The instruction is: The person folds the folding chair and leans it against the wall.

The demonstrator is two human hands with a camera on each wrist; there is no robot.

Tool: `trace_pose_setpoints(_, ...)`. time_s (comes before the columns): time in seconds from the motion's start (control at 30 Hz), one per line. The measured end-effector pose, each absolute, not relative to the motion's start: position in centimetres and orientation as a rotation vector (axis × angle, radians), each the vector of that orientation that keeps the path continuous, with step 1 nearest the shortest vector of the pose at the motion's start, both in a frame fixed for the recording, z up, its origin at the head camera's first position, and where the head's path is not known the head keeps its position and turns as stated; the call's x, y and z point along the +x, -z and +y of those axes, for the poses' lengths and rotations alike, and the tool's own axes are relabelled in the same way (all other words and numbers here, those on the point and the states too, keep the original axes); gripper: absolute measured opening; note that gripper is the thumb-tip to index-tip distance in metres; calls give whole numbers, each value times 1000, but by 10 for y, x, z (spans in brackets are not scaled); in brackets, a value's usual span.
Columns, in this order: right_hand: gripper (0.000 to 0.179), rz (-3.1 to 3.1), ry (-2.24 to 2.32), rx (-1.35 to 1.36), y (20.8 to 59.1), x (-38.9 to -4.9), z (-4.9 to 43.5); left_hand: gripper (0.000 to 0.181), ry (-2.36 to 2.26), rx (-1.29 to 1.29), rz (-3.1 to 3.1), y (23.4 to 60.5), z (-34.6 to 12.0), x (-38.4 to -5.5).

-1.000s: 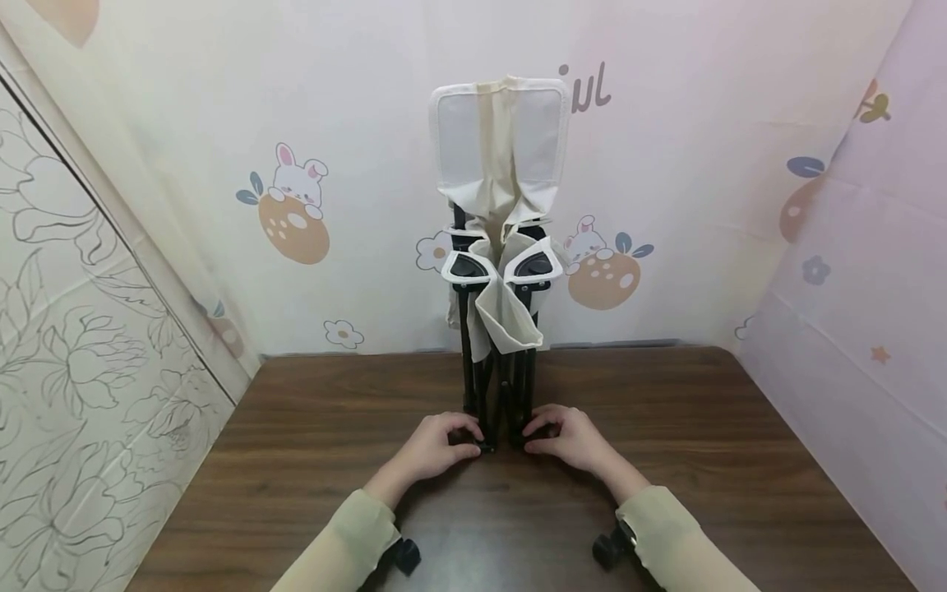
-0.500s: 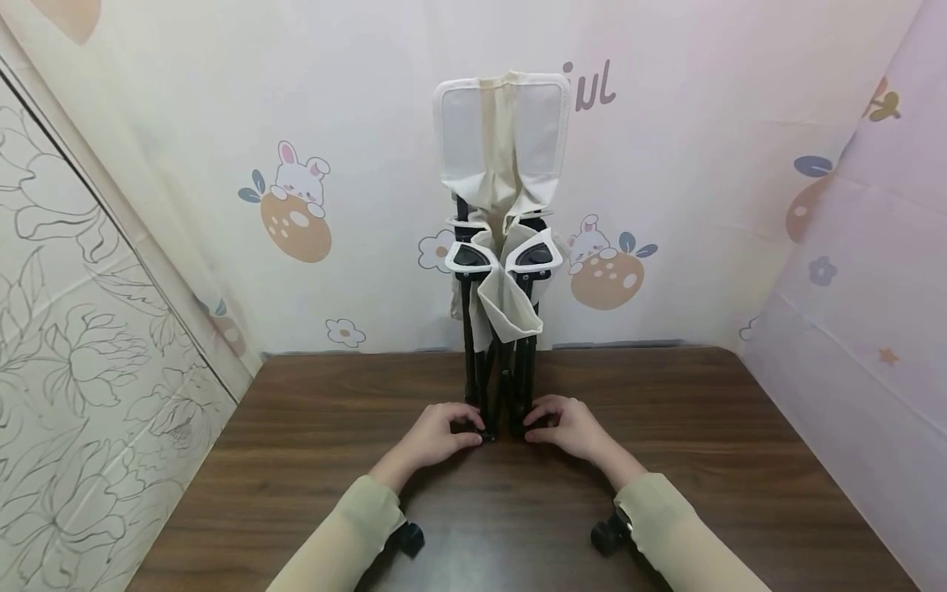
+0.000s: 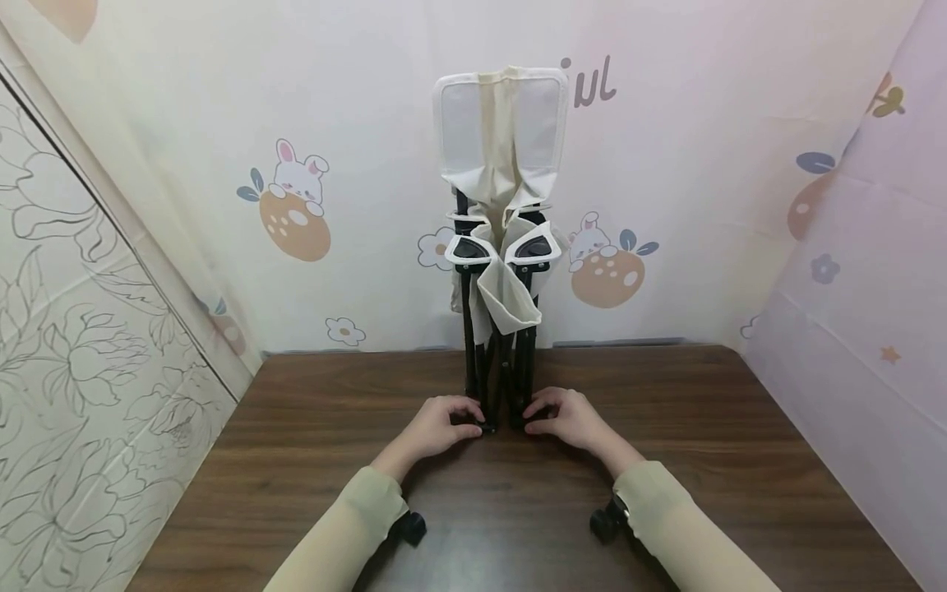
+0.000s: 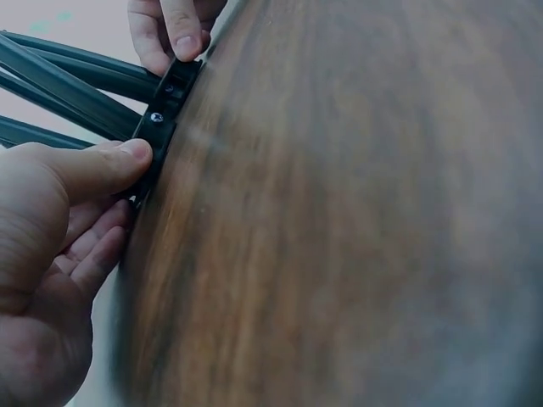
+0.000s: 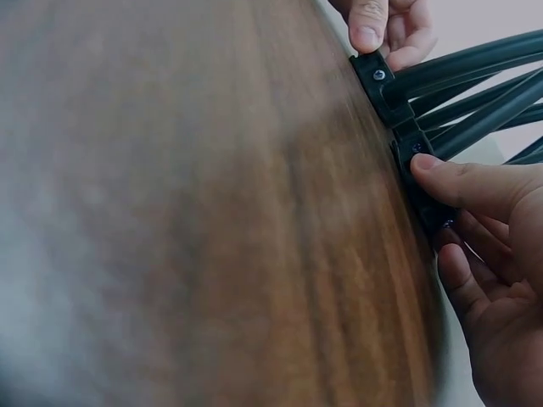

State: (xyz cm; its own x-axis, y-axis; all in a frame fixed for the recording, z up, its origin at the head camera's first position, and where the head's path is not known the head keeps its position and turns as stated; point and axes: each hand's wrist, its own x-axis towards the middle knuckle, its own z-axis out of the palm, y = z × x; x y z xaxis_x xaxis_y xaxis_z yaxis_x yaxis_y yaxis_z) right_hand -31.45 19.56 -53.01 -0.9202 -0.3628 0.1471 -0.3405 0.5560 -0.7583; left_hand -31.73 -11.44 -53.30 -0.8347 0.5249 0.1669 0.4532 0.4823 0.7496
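A folded camping chair [image 3: 503, 131] with cream fabric and black tube legs stands upright on the wooden table [image 3: 333, 378]. My left hand [image 3: 438, 426] pinches the black plastic foot at the left of the leg bundle. On the other side, my right hand [image 3: 571, 419] grips the right foot between thumb and fingers. Close up in the left wrist view, the thumb of the left hand [image 4: 51, 220] presses on a black foot [image 4: 161, 114] that bears a screw. In the right wrist view the right hand [image 5: 501, 246] holds its foot [image 5: 409, 140] low against the tabletop.
A pale curtain [image 3: 385, 99] printed with rabbits and strawberries hangs just behind the chair. To the left is a white panel with flower line drawings [image 3: 81, 353]. A lilac sheet [image 3: 873, 312] borders the right side.
The chair and both hands sit slightly higher in the head view, farther toward the table's back. Both hands keep their hold on the feet throughout.
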Motion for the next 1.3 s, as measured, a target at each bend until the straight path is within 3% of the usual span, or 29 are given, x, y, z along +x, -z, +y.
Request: trace_pose_setpoints(1.3, 12, 2757, 1347, -542, 531, -336, 193, 11, -1357, 812, 2638, 539, -110, -345)
